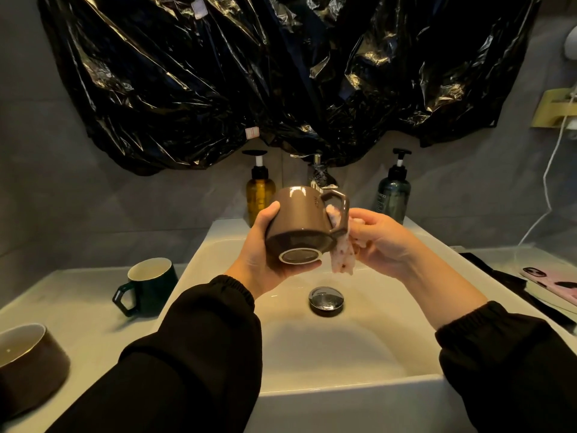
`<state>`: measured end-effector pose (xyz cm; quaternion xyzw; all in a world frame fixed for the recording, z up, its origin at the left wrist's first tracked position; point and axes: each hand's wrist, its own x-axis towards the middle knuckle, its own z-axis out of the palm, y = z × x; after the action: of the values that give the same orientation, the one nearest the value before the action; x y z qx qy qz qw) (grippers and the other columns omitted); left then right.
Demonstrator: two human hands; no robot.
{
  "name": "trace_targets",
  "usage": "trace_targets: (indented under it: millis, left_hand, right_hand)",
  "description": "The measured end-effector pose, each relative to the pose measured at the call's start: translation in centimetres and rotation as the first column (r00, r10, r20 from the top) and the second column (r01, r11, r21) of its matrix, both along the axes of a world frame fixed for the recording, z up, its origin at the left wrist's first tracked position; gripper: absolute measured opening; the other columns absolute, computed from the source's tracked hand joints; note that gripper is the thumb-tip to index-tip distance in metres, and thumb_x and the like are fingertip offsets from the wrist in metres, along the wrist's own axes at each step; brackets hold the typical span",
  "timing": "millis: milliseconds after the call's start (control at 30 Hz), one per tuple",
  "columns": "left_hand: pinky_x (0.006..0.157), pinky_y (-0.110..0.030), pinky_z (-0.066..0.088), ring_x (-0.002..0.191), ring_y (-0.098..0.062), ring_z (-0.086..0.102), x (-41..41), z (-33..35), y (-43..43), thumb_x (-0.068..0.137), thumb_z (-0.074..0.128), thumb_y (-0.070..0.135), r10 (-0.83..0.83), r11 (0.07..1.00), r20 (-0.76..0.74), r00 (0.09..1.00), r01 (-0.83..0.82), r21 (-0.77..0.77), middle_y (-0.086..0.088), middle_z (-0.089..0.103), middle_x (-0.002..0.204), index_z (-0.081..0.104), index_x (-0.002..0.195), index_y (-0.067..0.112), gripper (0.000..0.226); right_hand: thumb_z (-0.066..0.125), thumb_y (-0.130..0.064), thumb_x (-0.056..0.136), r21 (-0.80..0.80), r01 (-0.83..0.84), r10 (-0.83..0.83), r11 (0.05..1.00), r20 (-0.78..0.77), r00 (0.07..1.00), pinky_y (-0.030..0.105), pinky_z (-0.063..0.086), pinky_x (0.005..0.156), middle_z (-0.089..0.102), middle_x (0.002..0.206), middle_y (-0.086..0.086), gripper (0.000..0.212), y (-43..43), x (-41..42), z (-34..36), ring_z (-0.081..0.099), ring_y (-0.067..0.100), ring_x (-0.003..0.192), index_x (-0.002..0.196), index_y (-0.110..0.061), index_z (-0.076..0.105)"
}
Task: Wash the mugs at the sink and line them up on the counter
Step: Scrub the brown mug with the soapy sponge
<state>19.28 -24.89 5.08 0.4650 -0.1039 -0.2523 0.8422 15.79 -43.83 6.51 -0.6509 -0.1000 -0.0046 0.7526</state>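
Note:
Over the white sink my left hand grips a brown mug, tipped so its base faces me and its handle points right. My right hand holds a pale speckled cloth pressed against the mug's handle; part of the cloth pokes through the handle loop. A dark green mug stands upright on the counter left of the sink. Another dark brown mug sits at the far left, cut off by the frame edge.
A chrome drain plug sits in the basin. Behind the sink stand an amber pump bottle, a chrome tap and a dark pump bottle. Black plastic sheeting covers the wall. Dark items and a patterned phone lie on the right counter.

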Motion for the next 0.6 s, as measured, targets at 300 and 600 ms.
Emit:
trace_targets:
  millis: [300,600]
  left_hand:
    - [0.067,-0.042,0.059,0.091,-0.033,0.066,0.1,0.3,0.4,0.066,0.056,0.059,0.024,0.982,-0.047,0.999,-0.033,-0.185,-0.02,0.066,0.103,0.054,0.12,0.011,0.072]
    - [0.077,-0.046,0.054,0.1,-0.034,0.062,0.4,-0.1,-0.1,0.071,0.061,0.052,0.055,0.996,0.021,0.998,-0.056,0.067,-0.019,0.061,0.115,0.05,0.12,0.018,0.061]
  right_hand:
    - [0.056,0.005,0.089,-0.253,0.002,-0.018,0.967,-0.06,0.998,0.029,0.049,0.069,0.069,0.086,0.005,0.021,0.2,-0.3,-0.2,0.063,0.017,0.082,0.093,-0.007,0.073]
    - [0.055,-0.005,0.094,0.13,0.604,-0.596,0.787,0.413,0.688,0.025,0.051,0.089,0.069,0.112,-0.001,0.023,-0.2,-0.2,0.4,0.063,0.011,0.108,0.107,-0.017,0.069]
